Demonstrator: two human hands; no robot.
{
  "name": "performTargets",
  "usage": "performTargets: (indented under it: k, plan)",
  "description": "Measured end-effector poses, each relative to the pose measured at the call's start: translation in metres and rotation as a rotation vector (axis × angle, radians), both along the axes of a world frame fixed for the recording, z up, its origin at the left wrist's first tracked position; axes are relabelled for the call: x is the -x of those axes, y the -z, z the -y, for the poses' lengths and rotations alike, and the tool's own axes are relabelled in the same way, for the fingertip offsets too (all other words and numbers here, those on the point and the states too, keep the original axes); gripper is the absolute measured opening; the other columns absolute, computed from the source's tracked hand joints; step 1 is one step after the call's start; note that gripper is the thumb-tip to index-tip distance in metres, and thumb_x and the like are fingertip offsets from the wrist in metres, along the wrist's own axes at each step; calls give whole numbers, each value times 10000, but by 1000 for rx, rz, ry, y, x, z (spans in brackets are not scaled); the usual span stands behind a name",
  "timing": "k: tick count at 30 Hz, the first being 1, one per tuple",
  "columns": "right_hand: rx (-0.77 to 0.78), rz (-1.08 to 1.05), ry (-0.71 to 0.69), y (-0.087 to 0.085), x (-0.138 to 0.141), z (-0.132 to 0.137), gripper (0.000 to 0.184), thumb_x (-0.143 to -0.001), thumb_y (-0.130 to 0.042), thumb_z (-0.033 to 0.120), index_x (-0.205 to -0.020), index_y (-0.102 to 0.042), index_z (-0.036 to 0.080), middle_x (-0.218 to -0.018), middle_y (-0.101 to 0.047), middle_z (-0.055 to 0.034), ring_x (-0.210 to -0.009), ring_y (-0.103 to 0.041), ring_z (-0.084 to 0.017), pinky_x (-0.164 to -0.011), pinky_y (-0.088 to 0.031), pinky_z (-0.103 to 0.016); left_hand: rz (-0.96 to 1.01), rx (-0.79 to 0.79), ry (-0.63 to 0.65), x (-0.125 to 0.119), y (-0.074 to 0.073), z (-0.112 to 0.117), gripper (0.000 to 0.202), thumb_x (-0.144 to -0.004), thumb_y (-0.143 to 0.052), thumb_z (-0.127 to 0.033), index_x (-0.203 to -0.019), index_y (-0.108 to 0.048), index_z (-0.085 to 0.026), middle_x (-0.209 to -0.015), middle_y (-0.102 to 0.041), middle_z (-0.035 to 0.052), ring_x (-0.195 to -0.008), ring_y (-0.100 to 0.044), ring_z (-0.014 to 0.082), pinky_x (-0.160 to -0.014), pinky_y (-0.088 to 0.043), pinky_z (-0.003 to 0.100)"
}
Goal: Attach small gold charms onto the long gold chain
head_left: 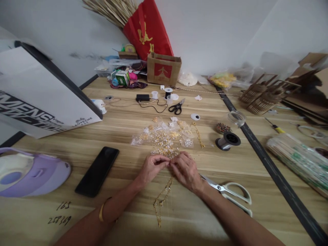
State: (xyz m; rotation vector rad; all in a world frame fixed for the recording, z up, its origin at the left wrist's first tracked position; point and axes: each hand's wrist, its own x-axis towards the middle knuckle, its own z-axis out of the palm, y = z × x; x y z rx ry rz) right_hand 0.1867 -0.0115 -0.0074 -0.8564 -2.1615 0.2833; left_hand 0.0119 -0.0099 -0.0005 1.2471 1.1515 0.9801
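My left hand (153,168) is closed in a pinch, its thumb and fingertips meeting those of my right hand. What sits between the left fingertips is too small to make out. A gold chain (161,202) with small clear beads lies on the wooden table and runs up under the pinched fingers of my right hand (186,171). Just beyond both hands is a spread of loose gold and clear beads (164,141), some on small plastic bags. Large scissors with white handles (237,193) lie partly behind my right wrist.
Right of the beads are another gold chain (198,135), a wire spool (228,140) and a bead cluster (223,128). Black scissors (176,107) lie farther back. At left are a phone (97,171), a purple visor (38,174) and a white box (48,92).
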Motion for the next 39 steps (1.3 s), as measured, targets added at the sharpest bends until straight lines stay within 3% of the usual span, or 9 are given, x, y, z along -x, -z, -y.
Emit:
performTargets:
  k: [12,25,39]
  plan:
    - [36,-5,-19,-4,1,1,69,-894,-497,151,-911,-552,191,-785,-616,-36,-721,-526,-157,-785,-441,-363,-189,-250,17,2,0,3,104,-763,-606,-170,-780,-704,-143,-760,-717,53,-713,-651,159,-676,-504,239]
    - [66,28,5,-3,1,0,79,-906,-492,193,-919,-568,176,-804,-613,-53,-761,-538,-168,-766,-434,-347,-197,-241,-53,1,1,2,100,-754,-601,-159,-844,-641,-146,-767,-689,44,-722,-653,148,-703,-522,237]
    - [-3,27,-25,-1,0,0,71,-898,-476,157,-905,-543,176,-810,-620,-50,-771,-525,-167,-790,-438,-344,-318,-325,2,-2,-1,8,153,-760,-566,-128,-881,-653,-162,-764,-702,37,-711,-664,148,-708,-532,237]
